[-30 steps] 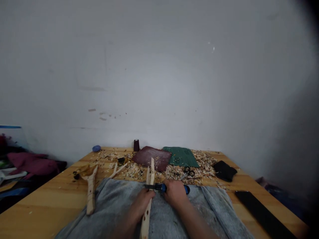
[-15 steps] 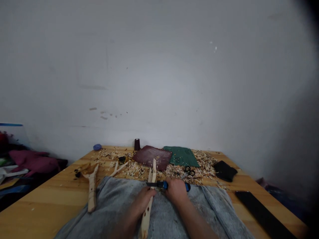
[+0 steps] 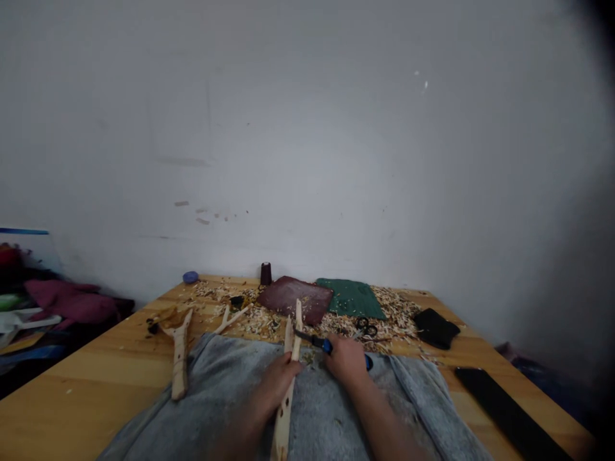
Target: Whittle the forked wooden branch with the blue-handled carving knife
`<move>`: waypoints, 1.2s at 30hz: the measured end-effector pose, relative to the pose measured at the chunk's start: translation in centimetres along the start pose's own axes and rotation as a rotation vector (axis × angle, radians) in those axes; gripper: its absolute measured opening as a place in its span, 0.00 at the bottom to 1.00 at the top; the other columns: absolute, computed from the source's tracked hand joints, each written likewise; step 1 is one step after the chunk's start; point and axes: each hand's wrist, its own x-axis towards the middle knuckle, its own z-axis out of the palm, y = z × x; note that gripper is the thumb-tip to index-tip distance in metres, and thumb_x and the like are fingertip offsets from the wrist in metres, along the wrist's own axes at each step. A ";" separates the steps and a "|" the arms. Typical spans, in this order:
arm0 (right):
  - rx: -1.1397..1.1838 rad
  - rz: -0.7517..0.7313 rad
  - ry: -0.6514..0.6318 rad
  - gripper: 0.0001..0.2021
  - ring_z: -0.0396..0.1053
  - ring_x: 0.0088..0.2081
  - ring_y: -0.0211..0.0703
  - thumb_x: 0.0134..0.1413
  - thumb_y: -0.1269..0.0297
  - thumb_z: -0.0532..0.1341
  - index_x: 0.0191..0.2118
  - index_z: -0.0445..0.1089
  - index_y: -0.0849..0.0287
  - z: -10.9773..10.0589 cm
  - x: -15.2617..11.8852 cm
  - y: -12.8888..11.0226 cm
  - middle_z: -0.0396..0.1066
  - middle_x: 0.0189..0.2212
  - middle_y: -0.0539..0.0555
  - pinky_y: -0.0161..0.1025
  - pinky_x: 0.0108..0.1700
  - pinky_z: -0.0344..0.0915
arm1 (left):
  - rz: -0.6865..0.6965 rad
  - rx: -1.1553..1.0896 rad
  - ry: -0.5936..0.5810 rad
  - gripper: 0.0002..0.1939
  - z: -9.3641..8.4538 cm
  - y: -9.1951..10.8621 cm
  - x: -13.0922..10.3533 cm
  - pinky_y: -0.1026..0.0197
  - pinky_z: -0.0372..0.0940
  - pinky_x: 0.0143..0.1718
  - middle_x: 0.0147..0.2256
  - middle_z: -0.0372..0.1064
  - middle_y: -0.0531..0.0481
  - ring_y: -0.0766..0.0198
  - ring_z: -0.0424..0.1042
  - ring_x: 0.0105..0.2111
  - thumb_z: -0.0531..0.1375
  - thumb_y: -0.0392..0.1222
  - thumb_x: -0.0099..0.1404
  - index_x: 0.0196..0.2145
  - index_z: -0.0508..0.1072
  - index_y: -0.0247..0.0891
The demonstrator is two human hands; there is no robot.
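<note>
My left hand (image 3: 278, 373) is closed around a peeled forked stick (image 3: 285, 410), just below where it splits into two prongs. The stick's thick end points toward me, and dark knots mark its side. In my right hand (image 3: 346, 360) is a knife (image 3: 317, 341) with a blue and black handle. Its dark blade points left, and the tip lies at the prongs; whether it touches the wood I cannot tell. Both hands are above a grey cloth (image 3: 230, 384) that hangs over the near table edge.
Wood shavings (image 3: 398, 317) cover the back of the wooden table (image 3: 110, 365). Other forked sticks (image 3: 179, 358) lie at left. Behind are a maroon sheet (image 3: 293, 298), a green sheet (image 3: 350, 298), a thread spool (image 3: 266, 274) and scissors (image 3: 368, 328). A long black object (image 3: 504, 410) lies at right.
The knife blade has moved up and away along the prongs and now slants, where before it lay level across the stick. My left hand keeps its hold. The view has shifted slightly.
</note>
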 end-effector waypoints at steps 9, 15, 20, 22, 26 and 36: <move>0.010 -0.134 0.027 0.09 0.72 0.38 0.46 0.49 0.65 0.56 0.36 0.70 0.56 -0.2 -0.8 -1.8 0.74 0.35 0.55 0.35 0.37 0.59 | 0.116 0.079 -0.006 0.07 0.0 -0.3 0.2 0.57 0.59 0.38 0.33 0.74 0.45 0.50 0.70 0.39 0.53 0.40 0.54 0.26 0.70 0.40; 0.004 -0.123 -0.003 0.10 0.72 0.37 0.46 0.49 0.63 0.55 0.37 0.71 0.56 0.1 -0.6 -1.7 0.75 0.35 0.56 0.36 0.37 0.60 | 0.123 0.111 -0.011 0.07 0.2 -0.7 0.6 0.58 0.58 0.37 0.32 0.73 0.46 0.50 0.70 0.39 0.52 0.40 0.53 0.26 0.70 0.40; -0.011 -0.090 -0.009 0.10 0.72 0.38 0.46 0.49 0.64 0.56 0.37 0.71 0.57 0.4 -0.3 -1.9 0.75 0.35 0.56 0.36 0.37 0.61 | 0.129 0.108 -0.037 0.07 0.2 -0.9 0.9 0.59 0.58 0.36 0.30 0.71 0.48 0.53 0.69 0.37 0.52 0.40 0.52 0.25 0.69 0.39; -0.014 -0.083 -0.002 0.10 0.72 0.38 0.47 0.49 0.64 0.56 0.38 0.71 0.57 0.5 -0.1 -1.8 0.75 0.35 0.56 0.36 0.37 0.61 | 0.131 0.097 -0.043 0.06 0.1 -1.0 1.1 0.59 0.57 0.36 0.30 0.71 0.49 0.54 0.69 0.36 0.52 0.40 0.51 0.24 0.68 0.39; -0.016 -0.057 0.000 0.10 0.72 0.39 0.47 0.49 0.63 0.58 0.38 0.71 0.57 0.6 0.2 -1.7 0.75 0.36 0.57 0.36 0.38 0.61 | 0.123 0.070 -0.058 0.05 -0.2 -1.2 1.4 0.60 0.57 0.34 0.28 0.71 0.49 0.54 0.69 0.35 0.53 0.40 0.52 0.23 0.67 0.41; -0.015 -0.046 0.007 0.11 0.72 0.39 0.45 0.49 0.70 0.56 0.39 0.70 0.56 0.8 0.8 -1.4 0.75 0.37 0.56 0.37 0.39 0.60 | 0.080 -0.058 -0.102 0.06 -0.6 0.1 0.8 0.61 0.61 0.35 0.26 0.72 0.51 0.55 0.69 0.34 0.55 0.37 0.51 0.20 0.68 0.41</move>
